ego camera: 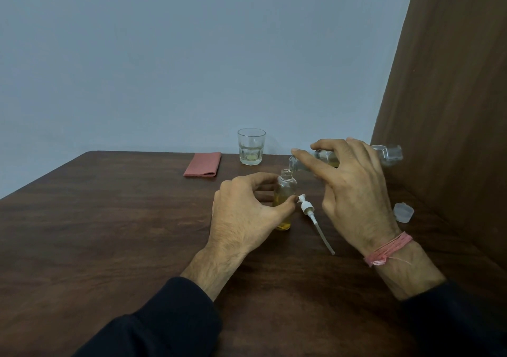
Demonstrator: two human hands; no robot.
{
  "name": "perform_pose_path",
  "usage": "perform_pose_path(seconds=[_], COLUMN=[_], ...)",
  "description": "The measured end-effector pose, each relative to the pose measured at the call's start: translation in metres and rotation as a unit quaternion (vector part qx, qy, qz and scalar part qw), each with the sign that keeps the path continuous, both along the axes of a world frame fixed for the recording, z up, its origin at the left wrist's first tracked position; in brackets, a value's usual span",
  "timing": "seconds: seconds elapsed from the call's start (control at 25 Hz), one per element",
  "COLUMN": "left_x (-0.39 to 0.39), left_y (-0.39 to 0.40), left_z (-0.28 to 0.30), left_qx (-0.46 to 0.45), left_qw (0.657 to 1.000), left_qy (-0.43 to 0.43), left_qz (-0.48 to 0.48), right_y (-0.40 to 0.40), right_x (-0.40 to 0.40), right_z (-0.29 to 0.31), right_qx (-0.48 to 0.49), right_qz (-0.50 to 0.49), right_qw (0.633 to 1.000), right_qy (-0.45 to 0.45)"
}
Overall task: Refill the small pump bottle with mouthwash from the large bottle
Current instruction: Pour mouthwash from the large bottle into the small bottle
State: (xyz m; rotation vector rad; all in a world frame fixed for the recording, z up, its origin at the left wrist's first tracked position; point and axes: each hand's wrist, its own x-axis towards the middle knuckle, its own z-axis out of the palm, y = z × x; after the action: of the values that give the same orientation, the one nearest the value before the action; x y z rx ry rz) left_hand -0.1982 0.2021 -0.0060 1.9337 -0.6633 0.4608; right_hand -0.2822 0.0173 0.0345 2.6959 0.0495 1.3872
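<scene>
centre right of the frame: the left hand (247,214) grips the small pump bottle (285,200), upright on the table (109,233) and partly filled with yellow liquid. the right hand (348,186) grips the large bottle (356,156), tipped near level, its mouth just above the small neck. the pump head (310,214) lies beside the small bottle; a cap (403,212) sits at right. risk noted: the narrow neck invites spillage if the tilt increases sharply, or overflow if pouring runs on.
</scene>
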Motion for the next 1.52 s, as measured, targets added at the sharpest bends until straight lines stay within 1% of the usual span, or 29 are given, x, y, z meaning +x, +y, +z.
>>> perform_pose_path(seconds=[1.52], left_x=[0.0021], left_y=[0.0001], left_z=[-0.0015], left_qx=[-0.002], left_qw=[1.000], left_qy=[0.012], left_qz=[-0.008], right_y=[0.0026], right_x=[-0.0020], right_z=[0.0012], right_qx=[0.002], right_qz=[-0.004], right_qw=[1.000], right_qy=[0.007])
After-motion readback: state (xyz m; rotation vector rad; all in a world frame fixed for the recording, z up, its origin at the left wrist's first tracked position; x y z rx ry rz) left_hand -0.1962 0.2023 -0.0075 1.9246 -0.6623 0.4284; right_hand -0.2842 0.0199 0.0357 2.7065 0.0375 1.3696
